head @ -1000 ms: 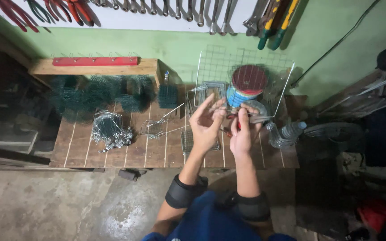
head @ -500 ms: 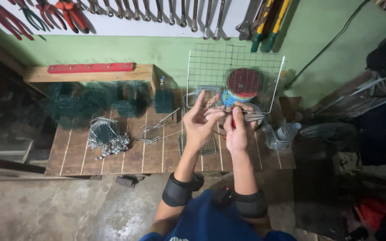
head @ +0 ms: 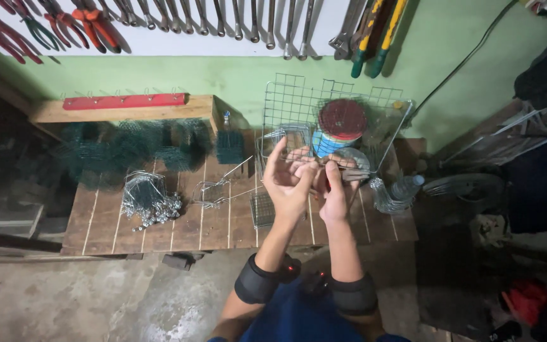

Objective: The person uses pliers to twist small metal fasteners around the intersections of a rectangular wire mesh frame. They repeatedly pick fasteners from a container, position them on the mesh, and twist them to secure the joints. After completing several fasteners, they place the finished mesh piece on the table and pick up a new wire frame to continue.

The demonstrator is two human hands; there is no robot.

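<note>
My fingers [head: 299, 166] on the left hand [head: 288, 180] are spread apart, curled loosely around a small bent wire piece [head: 316, 170]; the right hand [head: 335, 190] has its fingers pinched together on the same wire, held in the air above the desk [head: 159, 234], just in front of the wire-mesh panel [head: 292, 104]. I judge the wire light, springy and stiff, with sharp ends, best gripped near its bends. Its exact shape is hard to make out against my palms. Beyond lie a blue can with a red lid [head: 339, 130], a bundle of wire hooks [head: 145, 199] and dark green mesh rolls [head: 128, 149].
</note>
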